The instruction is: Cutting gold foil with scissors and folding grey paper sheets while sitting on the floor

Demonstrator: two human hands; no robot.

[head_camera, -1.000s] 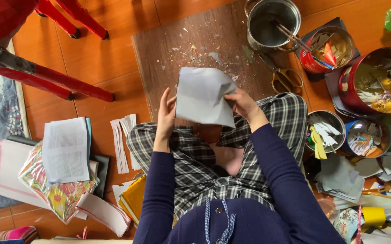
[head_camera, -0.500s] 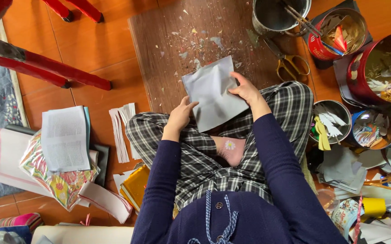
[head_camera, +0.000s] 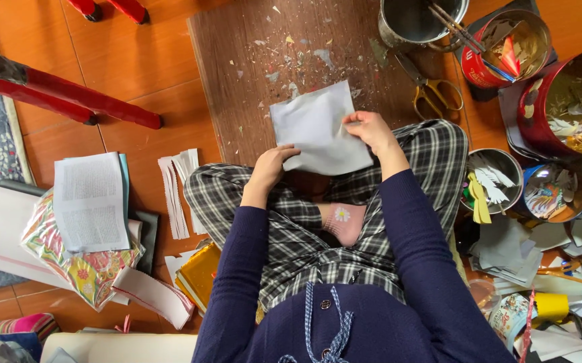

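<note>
Paper (head_camera: 318,128), a pale grey-blue sheet, is held in both hands over the near edge of the brown board (head_camera: 237,60) on the floor, just above the person's crossed legs in checked trousers (head_camera: 291,235). The left hand (head_camera: 272,168) grips the sheet's lower left corner, fingers curled under it; the right hand (head_camera: 368,129) pinches its right edge, thumb on top. The two hands are apart, one at each side of the sheet, both closed on it.

All else is placed from the paper. Beyond it the board is strewn with small paper scraps. Up and to the right lie scissors (head_camera: 432,91) with yellow handles, touching the board's right edge, and past them stands a metal pot (head_camera: 415,20) with sticks in it. Further right are a red tin (head_camera: 506,47) full of cuttings and a larger red tin (head_camera: 566,101) (also filled with bits). Right and lower sits a small metal bowl (head_camera: 496,178) with white and yellow cut shapes.

To the left, white strips (head_camera: 177,191) lie on the orange floor, and further left a printed sheet (head_camera: 89,202) rests on a stack of patterned paper. Far up and left runs a red chair leg (head_camera: 62,101). Below the paper a foot in a pink sock (head_camera: 341,220) shows between the knees.
</note>
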